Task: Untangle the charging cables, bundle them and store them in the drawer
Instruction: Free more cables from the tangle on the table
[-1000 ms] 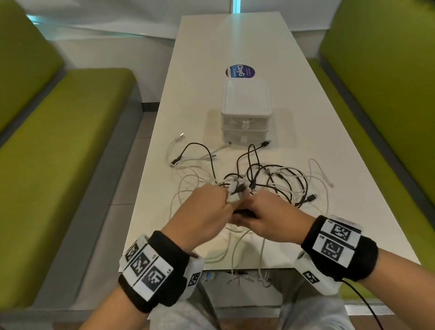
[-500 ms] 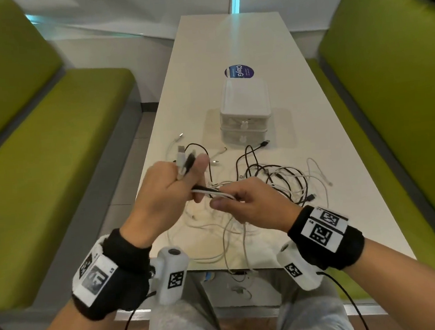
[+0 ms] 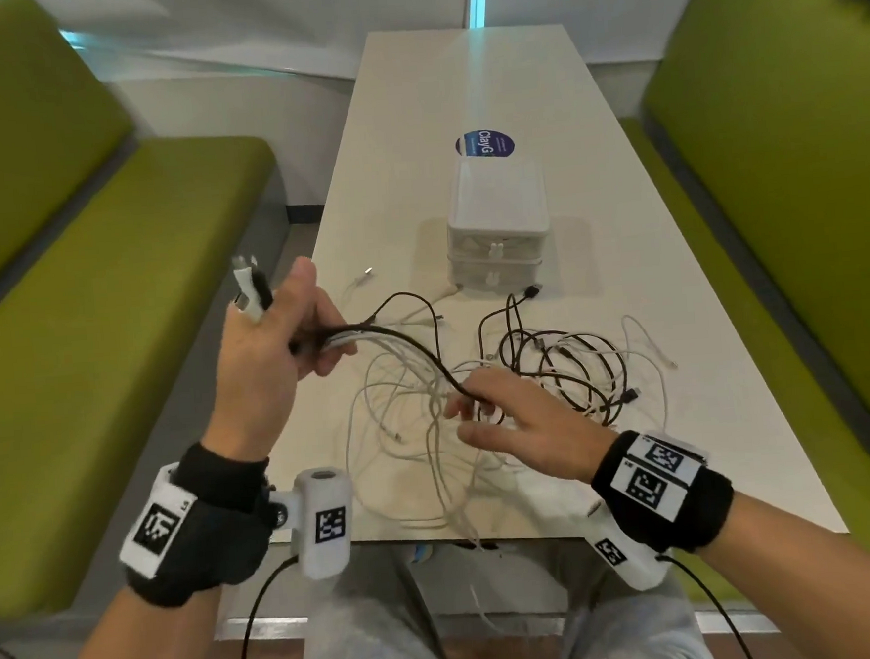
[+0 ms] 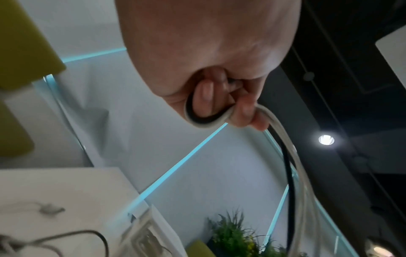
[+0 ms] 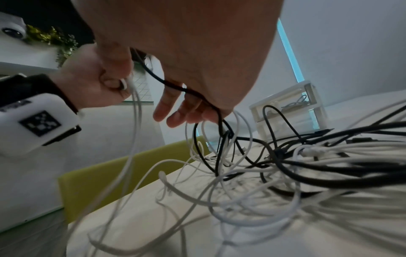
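Observation:
A tangle of black and white charging cables (image 3: pixel 564 366) (image 5: pixel 285 165) lies on the near half of the white table (image 3: pixel 456 70). My left hand (image 3: pixel 310 338) (image 4: pixel 219 104) is raised over the table's left edge. It grips a black and a white cable together, and their plug ends (image 3: pixel 250 290) stick up above the fist. The black cable (image 3: pixel 413 348) arcs down to my right hand (image 3: pixel 475 414) (image 5: pixel 175 111) and runs between its loosely spread fingers, low over the tangle. A small white two-drawer unit (image 3: pixel 498 232) (image 5: pixel 285 107) stands behind the cables, both drawers closed.
Green benches run along the left (image 3: pixel 86 302) and right (image 3: pixel 800 201) of the table. A round blue sticker (image 3: pixel 484 144) lies behind the drawer unit. Some white cable loops (image 3: pixel 467 527) hang over the near table edge above my knees.
My left hand has risen and swung left with the plug ends, drawing the black and white cables out of the tangle. My right hand has loosened its pinch and dropped toward the pile.

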The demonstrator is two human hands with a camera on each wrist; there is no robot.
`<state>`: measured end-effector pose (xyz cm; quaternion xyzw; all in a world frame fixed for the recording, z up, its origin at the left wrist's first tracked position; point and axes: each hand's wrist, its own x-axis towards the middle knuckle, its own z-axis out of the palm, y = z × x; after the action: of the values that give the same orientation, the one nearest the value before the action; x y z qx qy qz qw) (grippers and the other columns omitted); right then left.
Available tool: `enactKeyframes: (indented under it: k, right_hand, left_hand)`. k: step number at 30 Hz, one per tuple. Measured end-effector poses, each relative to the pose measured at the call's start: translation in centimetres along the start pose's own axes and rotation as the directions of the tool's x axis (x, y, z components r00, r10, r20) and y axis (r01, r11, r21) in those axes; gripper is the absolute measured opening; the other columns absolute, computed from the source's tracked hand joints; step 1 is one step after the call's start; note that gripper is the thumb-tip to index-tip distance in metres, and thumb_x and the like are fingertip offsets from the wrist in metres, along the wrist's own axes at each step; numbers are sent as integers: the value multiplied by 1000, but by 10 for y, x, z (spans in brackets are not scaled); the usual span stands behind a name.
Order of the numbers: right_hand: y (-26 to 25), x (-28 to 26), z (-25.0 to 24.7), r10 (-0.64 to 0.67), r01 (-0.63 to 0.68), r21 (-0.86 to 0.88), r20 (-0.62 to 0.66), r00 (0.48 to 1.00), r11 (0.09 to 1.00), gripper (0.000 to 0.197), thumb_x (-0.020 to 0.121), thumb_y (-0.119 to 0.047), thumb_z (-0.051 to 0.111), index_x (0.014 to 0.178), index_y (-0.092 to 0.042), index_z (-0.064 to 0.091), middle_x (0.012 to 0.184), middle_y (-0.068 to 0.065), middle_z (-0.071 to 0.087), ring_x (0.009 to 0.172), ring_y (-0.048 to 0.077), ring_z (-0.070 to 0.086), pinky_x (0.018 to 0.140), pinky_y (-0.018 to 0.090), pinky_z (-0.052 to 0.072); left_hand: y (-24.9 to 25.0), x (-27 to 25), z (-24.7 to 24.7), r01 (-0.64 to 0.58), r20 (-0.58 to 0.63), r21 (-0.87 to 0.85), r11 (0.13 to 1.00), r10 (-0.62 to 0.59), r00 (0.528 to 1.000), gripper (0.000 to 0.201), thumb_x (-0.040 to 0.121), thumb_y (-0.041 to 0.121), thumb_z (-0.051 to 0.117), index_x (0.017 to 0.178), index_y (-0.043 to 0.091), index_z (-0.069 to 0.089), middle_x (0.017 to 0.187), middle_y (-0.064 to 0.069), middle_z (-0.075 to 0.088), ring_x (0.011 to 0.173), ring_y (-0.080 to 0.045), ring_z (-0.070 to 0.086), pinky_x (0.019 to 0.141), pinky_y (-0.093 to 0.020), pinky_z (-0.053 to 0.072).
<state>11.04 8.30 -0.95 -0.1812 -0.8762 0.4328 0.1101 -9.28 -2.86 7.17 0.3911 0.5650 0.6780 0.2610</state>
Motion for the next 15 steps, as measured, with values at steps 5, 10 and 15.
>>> enactKeyframes:
  k: [5,10,15]
  right_hand:
    - [10,-9,-6,145,-116,223,-117,983,968,22,81,-21,43,85,-23,64,83,-6,63,73,12,50,69,29,41]
    - [5,-8,-3,63,-64,-168,-12,998,984,32,96,-38,32,94,-17,55,79,-3,63,71,18,57,70,41,46]
    - [-5,-1,7,4,36,-413,95,995,910,21,102,-31,35,104,-18,52,85,-3,65,79,24,62,73,37,49]
  left_hand:
    - [2,5,-24,-113,-78,1,994,112,991,53,95,51,47,61,18,70,41,6,50,37,-29,24,40,-38,20]
    - [-5,3,-10,-140,39,319,937,135,990,52,104,39,32,93,9,72,75,11,66,40,-12,32,40,-18,25]
    - [-18,-17,36,-299,395,488,820,98,914,35,99,41,37,105,32,70,111,15,68,106,-4,63,91,-29,49]
